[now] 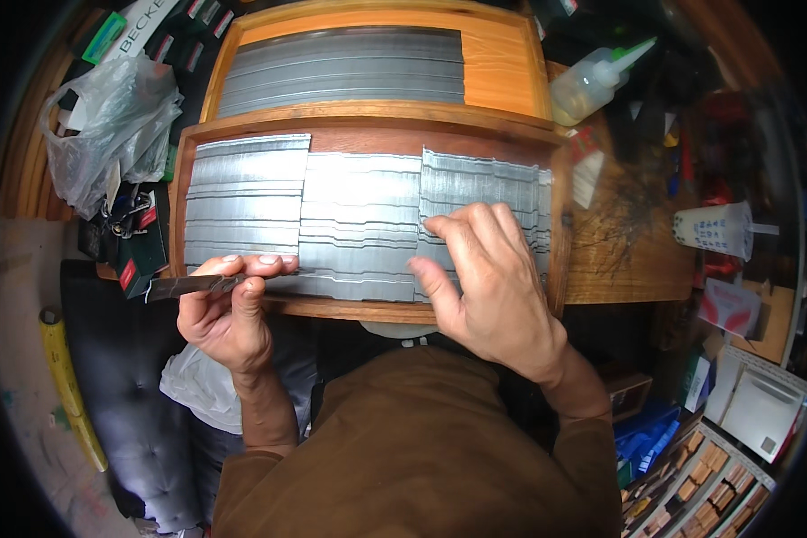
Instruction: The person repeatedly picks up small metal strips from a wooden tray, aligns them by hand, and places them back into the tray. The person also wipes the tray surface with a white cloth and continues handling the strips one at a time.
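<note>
My left hand (229,323) is closed round a thin, dark metal strip (193,285), pinched between thumb and fingers at the tray's near left edge. Whether it is one strip or a few pressed together, I cannot tell. My right hand (502,278) reaches over the wooden tray (372,111), thumb and index finger apart. Its fingertips rest on or just above the right-hand group of grey metal strips (475,179). A middle group (359,184) and a left group (247,184) lie beside it, their strips packed side by side. My right hand covers part of the right group.
Behind stands a second wooden tray (502,67) with dark metal strips (350,67). A squeeze bottle (587,85) is at the back right, a drink cup (715,228) farther right. A plastic bag (112,125) and small dark boxes sit left. A yellow tube (70,390) lies lower left.
</note>
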`<state>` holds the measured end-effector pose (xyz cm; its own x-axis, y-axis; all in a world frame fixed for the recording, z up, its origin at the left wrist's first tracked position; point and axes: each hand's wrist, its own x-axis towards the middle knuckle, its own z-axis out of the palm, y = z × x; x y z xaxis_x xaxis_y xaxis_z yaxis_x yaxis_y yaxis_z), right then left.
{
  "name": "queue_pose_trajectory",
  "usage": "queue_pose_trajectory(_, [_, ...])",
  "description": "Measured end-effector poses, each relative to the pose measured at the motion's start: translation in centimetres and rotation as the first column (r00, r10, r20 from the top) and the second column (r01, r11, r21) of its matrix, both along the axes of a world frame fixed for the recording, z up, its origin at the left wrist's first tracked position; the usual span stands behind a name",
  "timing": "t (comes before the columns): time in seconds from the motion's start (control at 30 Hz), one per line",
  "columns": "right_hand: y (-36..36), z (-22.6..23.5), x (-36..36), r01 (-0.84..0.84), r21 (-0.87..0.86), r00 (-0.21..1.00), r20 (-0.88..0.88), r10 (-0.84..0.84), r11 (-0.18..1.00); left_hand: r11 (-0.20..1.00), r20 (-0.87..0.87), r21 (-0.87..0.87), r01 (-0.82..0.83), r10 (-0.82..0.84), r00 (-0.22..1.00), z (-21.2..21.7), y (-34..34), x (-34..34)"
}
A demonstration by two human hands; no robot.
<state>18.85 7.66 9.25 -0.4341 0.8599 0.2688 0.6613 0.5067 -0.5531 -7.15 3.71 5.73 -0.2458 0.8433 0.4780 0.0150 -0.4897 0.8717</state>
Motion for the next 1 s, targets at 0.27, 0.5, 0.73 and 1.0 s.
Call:
queue_pose_trajectory(0.27, [1.4, 0.0, -0.2, -0.026, -0.038, 0.998, -0.059, 0.023, 0.999, 1.0, 0.002, -0.001, 0.011, -0.011, 1.0, 0.0, 0.1, 0.0])
queue_pose_trajectory(0.5, [1.6, -0.2, -0.3, -0.013, -0.054, 0.999, -0.045, 0.011, 0.998, 1.0, 0.017, -0.011, 0.014, -0.014, 1.0, 0.1, 0.1, 0.1])
queue_pose_trajectory(0.73, [2.0, 0.4, -0.1, -0.058, -0.047, 0.998, -0.006, 0.057, 0.997, 0.999, 0.025, -0.004, 0.037, -0.036, 0.999, 0.1, 0.1, 0.0])
queue_pose_trajectory(1.0, [8.4, 0.0, -2.2, -0.243, 0.153, 0.949, 0.242, 0.203, 0.958, 0.997, 0.082, -0.001, 0.076, -0.076, 0.994, 0.4, 0.2, 0.2])
